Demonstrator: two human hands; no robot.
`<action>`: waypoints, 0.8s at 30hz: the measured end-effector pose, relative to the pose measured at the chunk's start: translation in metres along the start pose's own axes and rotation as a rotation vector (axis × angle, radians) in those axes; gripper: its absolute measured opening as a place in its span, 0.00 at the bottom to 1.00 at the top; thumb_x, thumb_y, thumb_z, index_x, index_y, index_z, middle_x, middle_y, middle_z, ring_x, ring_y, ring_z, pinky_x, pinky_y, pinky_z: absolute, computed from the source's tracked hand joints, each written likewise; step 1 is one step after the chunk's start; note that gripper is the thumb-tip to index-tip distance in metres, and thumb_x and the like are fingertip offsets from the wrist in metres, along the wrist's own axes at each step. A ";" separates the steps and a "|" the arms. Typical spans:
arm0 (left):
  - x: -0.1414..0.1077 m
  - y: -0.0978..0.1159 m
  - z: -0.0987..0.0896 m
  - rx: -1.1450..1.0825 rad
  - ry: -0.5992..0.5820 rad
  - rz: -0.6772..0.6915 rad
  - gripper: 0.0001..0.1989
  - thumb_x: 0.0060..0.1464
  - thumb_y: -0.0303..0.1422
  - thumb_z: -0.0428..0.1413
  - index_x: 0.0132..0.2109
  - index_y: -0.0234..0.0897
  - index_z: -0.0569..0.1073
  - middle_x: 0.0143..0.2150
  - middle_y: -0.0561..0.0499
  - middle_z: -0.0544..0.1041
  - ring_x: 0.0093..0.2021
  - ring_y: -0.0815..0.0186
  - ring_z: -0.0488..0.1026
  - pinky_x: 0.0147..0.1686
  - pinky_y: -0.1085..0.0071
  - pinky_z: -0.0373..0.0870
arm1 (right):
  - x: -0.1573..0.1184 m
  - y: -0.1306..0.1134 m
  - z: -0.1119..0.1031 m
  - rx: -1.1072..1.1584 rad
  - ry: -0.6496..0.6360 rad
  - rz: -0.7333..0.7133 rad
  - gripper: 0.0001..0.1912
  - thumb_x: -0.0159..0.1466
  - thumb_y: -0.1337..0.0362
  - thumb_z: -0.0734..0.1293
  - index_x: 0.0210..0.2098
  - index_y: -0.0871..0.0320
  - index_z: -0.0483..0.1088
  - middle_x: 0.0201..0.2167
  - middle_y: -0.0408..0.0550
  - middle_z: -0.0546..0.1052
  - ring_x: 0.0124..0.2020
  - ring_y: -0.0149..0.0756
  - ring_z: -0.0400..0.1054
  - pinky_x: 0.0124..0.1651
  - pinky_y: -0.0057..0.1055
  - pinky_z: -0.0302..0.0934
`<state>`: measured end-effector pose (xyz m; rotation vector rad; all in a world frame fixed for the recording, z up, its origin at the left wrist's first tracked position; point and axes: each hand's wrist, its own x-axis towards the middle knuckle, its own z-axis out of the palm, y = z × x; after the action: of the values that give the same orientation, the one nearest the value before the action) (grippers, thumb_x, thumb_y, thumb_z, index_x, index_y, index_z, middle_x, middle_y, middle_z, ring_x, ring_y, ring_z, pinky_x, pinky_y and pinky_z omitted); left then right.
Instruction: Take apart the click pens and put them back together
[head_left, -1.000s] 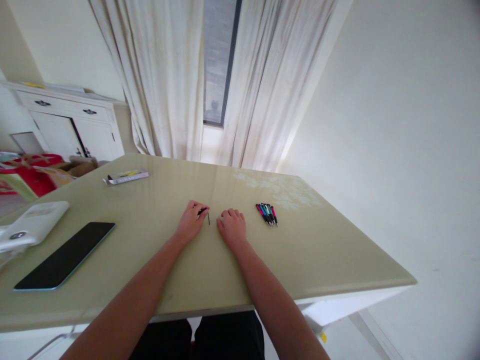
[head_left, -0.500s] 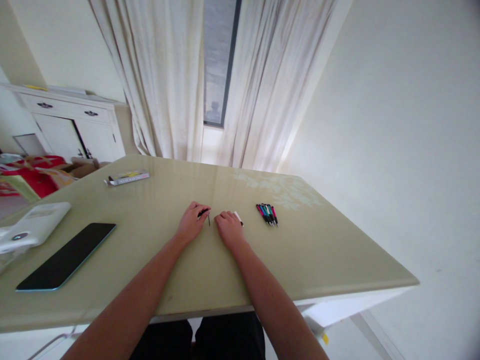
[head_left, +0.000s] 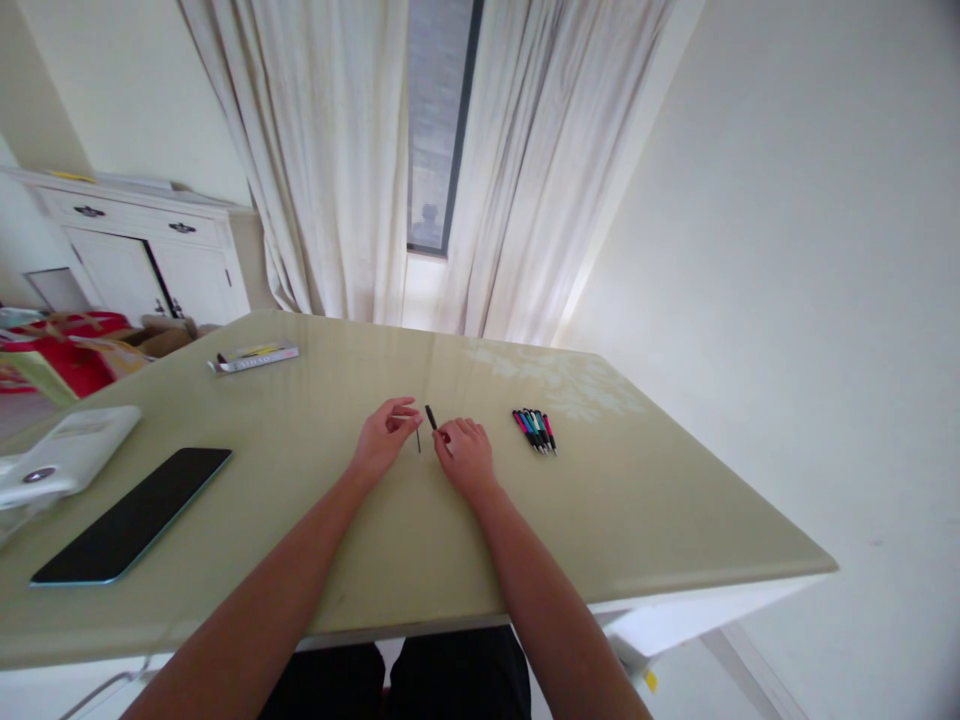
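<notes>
My left hand (head_left: 382,438) is closed in a pinch over the tabletop. A thin dark stick, like a pen refill (head_left: 418,441), points down from its thumb and fingertips. Close beside it on the right, my right hand (head_left: 466,456) is closed around a black pen part (head_left: 430,416), whose upper end tilts up and leftward past the fingers. Its lower end is hidden in the grip. To the right of my hands lie several colored pens (head_left: 535,430) in a tight row, with pink, blue, teal and white barrels and black grips.
The pale green table (head_left: 637,500) fills the space before me. At its left lie a black tablet-like slab (head_left: 135,515), a white device (head_left: 75,450) and, farther back, a clear pen package (head_left: 255,357). Curtains, a cabinet (head_left: 150,240) and red bags (head_left: 75,350) stand beyond.
The black pen part has passed from my left hand to my right. The white pen barrel that showed by my right hand is out of sight. Left fingers have loosened somewhat.
</notes>
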<state>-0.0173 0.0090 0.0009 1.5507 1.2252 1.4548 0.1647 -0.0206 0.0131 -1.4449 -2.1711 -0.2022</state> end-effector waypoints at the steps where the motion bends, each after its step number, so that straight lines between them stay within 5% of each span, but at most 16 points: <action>1: 0.000 -0.001 0.000 0.027 0.020 -0.009 0.24 0.55 0.47 0.59 0.53 0.37 0.74 0.43 0.45 0.81 0.35 0.63 0.79 0.37 0.66 0.75 | 0.000 0.003 0.000 -0.022 0.010 0.047 0.11 0.73 0.59 0.62 0.39 0.57 0.74 0.38 0.49 0.79 0.43 0.39 0.68 0.48 0.34 0.52; 6: 0.000 -0.005 -0.002 0.139 0.067 -0.050 0.17 0.60 0.43 0.52 0.49 0.37 0.75 0.38 0.46 0.80 0.30 0.64 0.77 0.33 0.67 0.73 | 0.000 0.016 -0.001 -0.132 -0.038 0.185 0.08 0.67 0.60 0.65 0.36 0.57 0.74 0.39 0.52 0.79 0.45 0.42 0.68 0.50 0.36 0.51; 24: -0.004 -0.001 0.000 0.359 0.151 -0.042 0.10 0.60 0.38 0.51 0.42 0.40 0.73 0.36 0.44 0.80 0.34 0.59 0.78 0.39 0.63 0.72 | -0.008 0.014 0.002 -0.143 -0.025 0.226 0.10 0.64 0.57 0.67 0.34 0.58 0.72 0.40 0.54 0.77 0.47 0.46 0.67 0.50 0.39 0.51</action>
<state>-0.0169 0.0056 -0.0017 1.6539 1.6718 1.4009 0.1792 -0.0202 0.0053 -1.7675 -2.0276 -0.2638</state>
